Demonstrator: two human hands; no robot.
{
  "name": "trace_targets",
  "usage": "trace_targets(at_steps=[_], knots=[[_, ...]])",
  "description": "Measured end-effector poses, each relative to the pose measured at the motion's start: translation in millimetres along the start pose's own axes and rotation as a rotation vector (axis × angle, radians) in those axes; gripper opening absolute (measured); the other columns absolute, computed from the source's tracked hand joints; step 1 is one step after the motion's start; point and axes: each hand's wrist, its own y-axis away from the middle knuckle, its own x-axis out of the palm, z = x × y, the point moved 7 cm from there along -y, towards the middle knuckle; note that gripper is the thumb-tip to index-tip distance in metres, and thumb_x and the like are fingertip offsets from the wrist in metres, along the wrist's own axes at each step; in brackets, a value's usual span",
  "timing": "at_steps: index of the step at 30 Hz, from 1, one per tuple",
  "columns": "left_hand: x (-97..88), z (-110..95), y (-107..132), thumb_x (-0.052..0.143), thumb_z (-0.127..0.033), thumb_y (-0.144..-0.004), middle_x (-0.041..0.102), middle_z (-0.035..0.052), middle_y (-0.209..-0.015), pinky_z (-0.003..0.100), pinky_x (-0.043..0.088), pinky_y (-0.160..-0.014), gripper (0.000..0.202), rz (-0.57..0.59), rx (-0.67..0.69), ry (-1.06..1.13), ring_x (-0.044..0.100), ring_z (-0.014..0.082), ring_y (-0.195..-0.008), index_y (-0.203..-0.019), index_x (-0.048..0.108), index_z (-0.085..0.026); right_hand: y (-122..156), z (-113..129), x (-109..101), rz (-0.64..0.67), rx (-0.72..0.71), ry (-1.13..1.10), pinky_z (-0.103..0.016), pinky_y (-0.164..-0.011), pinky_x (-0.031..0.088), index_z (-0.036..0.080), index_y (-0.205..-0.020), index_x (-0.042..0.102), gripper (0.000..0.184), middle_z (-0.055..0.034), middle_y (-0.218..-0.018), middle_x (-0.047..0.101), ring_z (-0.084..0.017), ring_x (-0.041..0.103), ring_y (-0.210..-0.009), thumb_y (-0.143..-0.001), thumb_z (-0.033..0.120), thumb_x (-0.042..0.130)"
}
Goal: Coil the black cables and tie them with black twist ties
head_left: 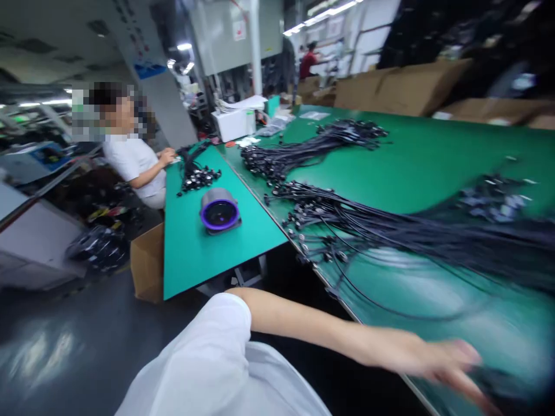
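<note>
While the left arm, in a white short sleeve [221, 318], stretches across toward the lower right, the left hand [453, 361] is over the near edge of the large green table [437, 156]. Motion blurs this hand: thumb and a finger look parted beside a dark shape [507, 384], but I cannot tell whether they grip it. The right hand is out of view, so its state cannot be told.

Beyond the left hand, a long bundle of black cables [390, 225] lies across the large table, its metal-tipped ends fanned out near the left edge and a few strands looping toward the hand. A second cable bundle [321, 144] lies behind it, and a cluster of pale connectors [494, 199] sits at the right.

On the adjoining smaller green table [203, 254] stands a round grey device with a purple rim [219, 212], near a small pile of black cables [195, 173]. A co-worker in a white shirt [132, 162] has both hands together beside that pile. Cardboard boxes [399, 89] line the large table's far side.
</note>
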Motion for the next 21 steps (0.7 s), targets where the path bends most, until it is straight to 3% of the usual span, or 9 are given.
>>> trace_targets(at_steps=[2, 4, 6, 9, 13, 15, 17, 19, 21], knots=[[9.5, -10.4, 10.3, 0.021, -0.042, -0.098, 0.072, 0.0080, -0.090, 0.025, 0.051, -0.080, 0.062, 0.106, 0.058, 0.203, 0.065, 0.0162, -0.085, -0.102, 0.074, -0.011, 39.1, -5.2, -31.3, -0.032, 0.171, 0.090, -0.043, -0.063, 0.048, 0.031, -0.085, 0.073, 0.040, -0.0077, -0.078, 0.069, -0.028, 0.063, -0.073, -0.093, 0.037, 0.034], [5.5, -33.7, 27.3, 0.042, -0.045, -0.092, 0.068, 0.0096, -0.104, 0.031, 0.048, -0.090, 0.046, 0.123, 0.298, 0.273, 0.060, 0.0203, -0.097, -0.105, 0.073, -0.013, 66.5, -4.5, -53.5, -0.045, 0.332, 0.106, -0.037, -0.064, 0.047, 0.026, -0.080, 0.071, 0.034, -0.0074, -0.077, 0.069, -0.024, 0.063, -0.069, -0.092, 0.033, 0.040], [-1.4, -46.5, 38.4, 0.053, -0.052, -0.087, 0.062, 0.0098, -0.104, 0.034, 0.043, -0.096, 0.043, 0.161, 0.449, 0.225, 0.056, 0.0234, -0.101, -0.102, 0.074, -0.018, 77.9, -12.5, -58.5, -0.005, 0.475, -0.070, -0.032, -0.069, 0.046, 0.022, -0.079, 0.068, 0.034, -0.0064, -0.080, 0.070, -0.021, 0.062, -0.074, -0.094, 0.034, 0.039], [2.5, -47.8, 40.4, 0.043, -0.061, -0.088, 0.055, 0.0114, -0.103, 0.038, 0.042, -0.096, 0.054, 0.285, 0.532, 0.195, 0.053, 0.0248, -0.100, -0.102, 0.075, -0.020, 89.2, -42.8, -63.1, -0.073, 0.671, -0.337, -0.025, -0.064, 0.041, 0.019, -0.068, 0.058, 0.038, -0.0011, -0.069, 0.061, -0.015, 0.055, -0.067, -0.094, 0.040, 0.039], [21.0, -26.6, 35.7, 0.060, -0.049, -0.084, 0.050, 0.0110, -0.121, 0.037, 0.041, -0.100, 0.033, 0.129, 0.392, 0.255, 0.052, 0.0244, -0.110, -0.091, 0.072, -0.019, 104.3, -51.8, -73.6, -0.278, 0.744, -0.411, -0.024, -0.063, 0.036, 0.018, -0.065, 0.050, 0.040, 0.0012, -0.065, 0.051, -0.012, 0.048, -0.064, -0.095, 0.043, 0.040], [36.1, -17.7, 33.6, 0.066, -0.041, -0.082, 0.047, 0.0102, -0.134, 0.038, 0.041, -0.103, 0.036, 0.109, 0.301, 0.372, 0.051, 0.0239, -0.118, -0.112, 0.062, -0.022, 106.9, -43.2, -72.6, -0.332, 0.721, -0.412, -0.025, -0.068, 0.037, 0.018, -0.068, 0.052, 0.038, 0.0002, -0.069, 0.054, -0.013, 0.049, -0.068, -0.095, 0.042, 0.042], [53.3, -15.7, 30.9, 0.058, -0.040, -0.088, 0.047, 0.0105, -0.140, 0.041, 0.039, -0.106, 0.046, 0.198, 0.246, 0.450, 0.047, 0.0238, -0.126, -0.130, 0.050, -0.023, 109.7, -39.0, -68.3, -0.383, 0.721, -0.457, -0.025, -0.068, 0.038, 0.018, -0.067, 0.052, 0.038, -0.0005, -0.070, 0.054, -0.013, 0.049, -0.068, -0.094, 0.044, 0.044], [60.7, -18.1, 27.8, 0.051, -0.040, -0.092, 0.050, 0.0106, -0.140, 0.041, 0.032, -0.112, 0.045, 0.228, 0.244, 0.420, 0.042, 0.0237, -0.133, -0.133, 0.049, -0.021, 115.0, -44.0, -58.6, -0.423, 0.780, -0.624, -0.024, -0.059, 0.037, 0.019, -0.064, 0.049, 0.041, 0.0008, -0.063, 0.048, -0.011, 0.043, -0.060, -0.091, 0.048, 0.047], [58.2, -21.3, 24.8, 0.052, -0.038, -0.091, 0.053, 0.0105, -0.139, 0.039, 0.026, -0.115, 0.041, 0.170, 0.281, 0.350, 0.041, 0.0239, -0.134, -0.127, 0.056, -0.018, 119.7, -50.8, -40.0, -0.352, 0.864, -0.927, -0.022, -0.046, 0.029, 0.019, -0.061, 0.045, 0.045, 0.0054, -0.052, 0.033, -0.009, 0.029, -0.046, -0.088, 0.055, 0.049]])
